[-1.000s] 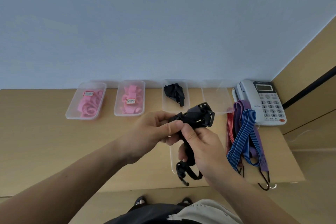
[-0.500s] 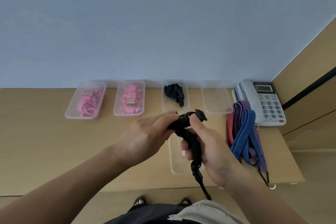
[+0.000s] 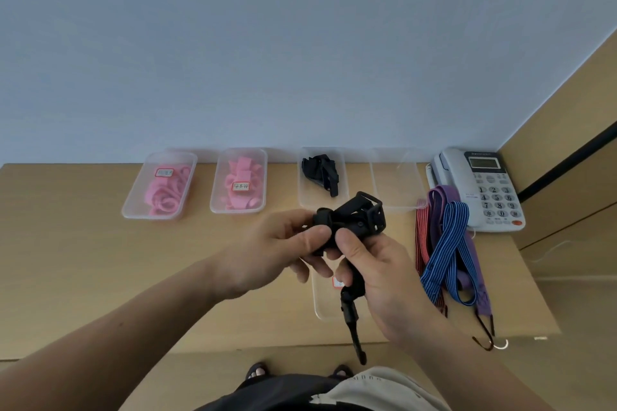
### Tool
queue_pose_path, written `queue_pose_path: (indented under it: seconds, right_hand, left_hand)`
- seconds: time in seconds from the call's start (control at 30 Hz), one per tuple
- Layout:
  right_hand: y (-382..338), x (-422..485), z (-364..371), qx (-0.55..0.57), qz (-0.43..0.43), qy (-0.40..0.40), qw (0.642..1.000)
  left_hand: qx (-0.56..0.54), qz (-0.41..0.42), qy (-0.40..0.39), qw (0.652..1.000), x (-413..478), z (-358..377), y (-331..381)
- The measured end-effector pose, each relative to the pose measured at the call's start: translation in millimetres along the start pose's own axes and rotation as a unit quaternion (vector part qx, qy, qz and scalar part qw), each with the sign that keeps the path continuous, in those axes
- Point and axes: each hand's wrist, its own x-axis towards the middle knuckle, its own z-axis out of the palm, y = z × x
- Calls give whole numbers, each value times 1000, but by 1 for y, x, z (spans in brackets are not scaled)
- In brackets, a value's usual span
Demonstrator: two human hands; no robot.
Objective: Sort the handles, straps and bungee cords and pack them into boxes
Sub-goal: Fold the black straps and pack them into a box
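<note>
Both hands hold one black strap with buckles (image 3: 359, 220) above the desk. My left hand (image 3: 283, 250) pinches its folded end between thumb and fingers. My right hand (image 3: 384, 274) grips the webbing, whose tail with a clip hangs down past the desk edge. Under my hands lies a clear box (image 3: 322, 305) with a red-edged label. At the back stand two boxes of pink pieces (image 3: 160, 185) (image 3: 238, 182), a box with black straps (image 3: 320, 173) and a see-through box (image 3: 395, 183). Striped and purple bungee cords (image 3: 447, 250) lie to the right.
A white desk phone (image 3: 484, 187) sits in the back right corner against a wooden side panel. The bungee hooks (image 3: 485, 334) hang over the desk's front edge. My sandalled feet show below the desk.
The buckle end has risen and spread out again above my fingers. The strap's tail now hangs straight down from my right hand instead of looping.
</note>
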Motion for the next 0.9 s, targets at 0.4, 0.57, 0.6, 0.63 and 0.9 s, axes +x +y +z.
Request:
queue_pose_path:
  seconds: [0.4,0.57,0.6,0.63,0.9]
  right_hand:
    - [0,-1,3,67,115,-33,991]
    - [-4,1,2,81,99,-82,988]
    - [-5,1,4,85,89,-83,989]
    - [-5,1,6,86,79,-80,990]
    - [-5,0,-1,42,28,-72,996]
  left_hand:
    - [242,122,173,947,-5,9,-12]
    - [407,275,208,846,-8,10,-13]
    - [433,303,206,824,-7,11,-13]
    - [455,321,208,804,-7,13,-14]
    - [55,13,81,995,-16,-4,-6]
